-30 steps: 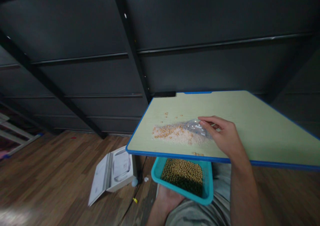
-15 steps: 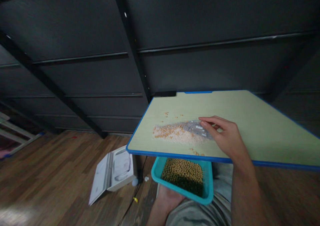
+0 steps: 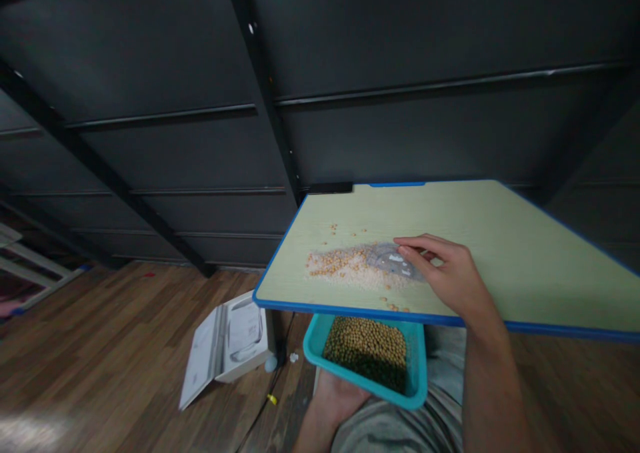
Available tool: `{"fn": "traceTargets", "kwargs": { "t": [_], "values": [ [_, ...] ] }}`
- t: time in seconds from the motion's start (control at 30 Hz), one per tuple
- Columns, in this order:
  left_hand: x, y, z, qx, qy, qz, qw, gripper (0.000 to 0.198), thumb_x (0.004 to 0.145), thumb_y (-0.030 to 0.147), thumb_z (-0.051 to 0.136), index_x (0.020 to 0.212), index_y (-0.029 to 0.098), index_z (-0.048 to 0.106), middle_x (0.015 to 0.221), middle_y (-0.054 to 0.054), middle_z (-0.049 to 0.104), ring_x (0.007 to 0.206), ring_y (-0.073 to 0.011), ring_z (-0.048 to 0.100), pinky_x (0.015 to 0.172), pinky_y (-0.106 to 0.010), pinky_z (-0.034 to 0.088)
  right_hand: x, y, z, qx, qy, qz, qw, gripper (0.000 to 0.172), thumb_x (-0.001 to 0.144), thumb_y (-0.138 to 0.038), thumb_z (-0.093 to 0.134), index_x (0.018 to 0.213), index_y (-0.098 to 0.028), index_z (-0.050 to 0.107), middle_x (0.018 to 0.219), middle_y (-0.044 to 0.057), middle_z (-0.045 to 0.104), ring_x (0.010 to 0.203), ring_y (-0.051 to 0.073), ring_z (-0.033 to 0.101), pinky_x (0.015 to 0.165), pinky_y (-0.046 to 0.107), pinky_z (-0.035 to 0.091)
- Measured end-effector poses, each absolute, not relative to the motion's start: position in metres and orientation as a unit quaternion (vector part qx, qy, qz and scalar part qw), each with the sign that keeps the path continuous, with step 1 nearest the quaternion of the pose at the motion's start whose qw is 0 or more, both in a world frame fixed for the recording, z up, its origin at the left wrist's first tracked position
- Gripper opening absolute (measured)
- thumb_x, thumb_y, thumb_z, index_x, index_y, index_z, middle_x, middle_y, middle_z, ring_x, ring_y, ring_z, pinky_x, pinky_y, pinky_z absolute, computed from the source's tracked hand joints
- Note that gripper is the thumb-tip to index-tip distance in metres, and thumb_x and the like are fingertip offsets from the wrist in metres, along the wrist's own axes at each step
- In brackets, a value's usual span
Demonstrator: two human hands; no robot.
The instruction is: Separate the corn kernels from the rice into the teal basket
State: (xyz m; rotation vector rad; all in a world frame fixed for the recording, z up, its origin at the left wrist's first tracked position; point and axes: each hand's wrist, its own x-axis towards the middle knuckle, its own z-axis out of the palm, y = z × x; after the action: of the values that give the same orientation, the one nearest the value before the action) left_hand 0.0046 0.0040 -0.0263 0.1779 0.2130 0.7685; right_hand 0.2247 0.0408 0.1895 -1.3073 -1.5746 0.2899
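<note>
My right hand (image 3: 445, 273) rests on the pale green table (image 3: 500, 246), fingers curled and pinched on the edge of a clear plastic bag (image 3: 393, 259). The bag lies beside a spread of white rice mixed with yellow beans (image 3: 350, 269). A few loose beans (image 3: 395, 305) sit near the table's blue front edge. Below that edge my left hand (image 3: 337, 396) holds up a teal basket (image 3: 415, 386) filled with yellow beans (image 3: 367, 349); only the palm and wrist show under it.
An open white box (image 3: 225, 346) lies on the wooden floor at the left, with small bits and a cable beside it. Dark metal panels and a slanting beam (image 3: 260, 86) stand behind the table. My lap in grey cloth (image 3: 395, 429) is under the basket.
My right hand has shifted slightly left along the bag. A few more loose beans lie near the table's front edge. The basket stays where it was.
</note>
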Motion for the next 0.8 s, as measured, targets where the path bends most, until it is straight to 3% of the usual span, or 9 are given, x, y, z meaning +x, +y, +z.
{"fn": "traceTargets", "kwargs": {
  "t": [0.3, 0.53, 0.8],
  "values": [
    [0.005, 0.005, -0.025, 0.072, 0.09, 0.383, 0.916, 0.044, 0.095, 0.044, 0.04, 0.118, 0.025, 0.071, 0.135, -0.011, 0.065, 0.129, -0.028, 0.056, 0.112, -0.052, 0.032, 0.225, 0.037, 0.193, -0.544, -0.662, 0.115, 0.503, 0.016, 0.092, -0.027, 0.063, 0.1, -0.024, 0.077, 0.099, 0.004, 0.078, 0.087, 0.02, 0.07, 0.074, 0.035, 0.053],
    [0.006, 0.004, -0.016, 0.068, 0.11, 0.378, 0.917, 0.044, 0.095, 0.049, 0.04, 0.116, 0.027, 0.072, 0.129, -0.011, 0.069, 0.124, -0.0271, 0.06, 0.113, -0.051, 0.033, 0.224, 0.037, 0.194, -0.526, -0.678, 0.141, 0.493, 0.015, 0.093, -0.027, 0.064, 0.099, -0.024, 0.077, 0.099, 0.004, 0.077, 0.089, 0.019, 0.07, 0.075, 0.034, 0.054],
    [0.009, 0.005, -0.008, 0.077, 0.104, 0.386, 0.913, 0.043, 0.096, 0.046, 0.039, 0.115, 0.027, 0.072, 0.134, -0.009, 0.067, 0.125, -0.0257, 0.059, 0.113, -0.05, 0.033, 0.218, 0.035, 0.196, -0.484, -0.718, 0.181, 0.468, 0.016, 0.094, -0.026, 0.063, 0.101, -0.025, 0.077, 0.104, 0.004, 0.077, 0.094, 0.019, 0.07, 0.083, 0.034, 0.054]
  ]
}}
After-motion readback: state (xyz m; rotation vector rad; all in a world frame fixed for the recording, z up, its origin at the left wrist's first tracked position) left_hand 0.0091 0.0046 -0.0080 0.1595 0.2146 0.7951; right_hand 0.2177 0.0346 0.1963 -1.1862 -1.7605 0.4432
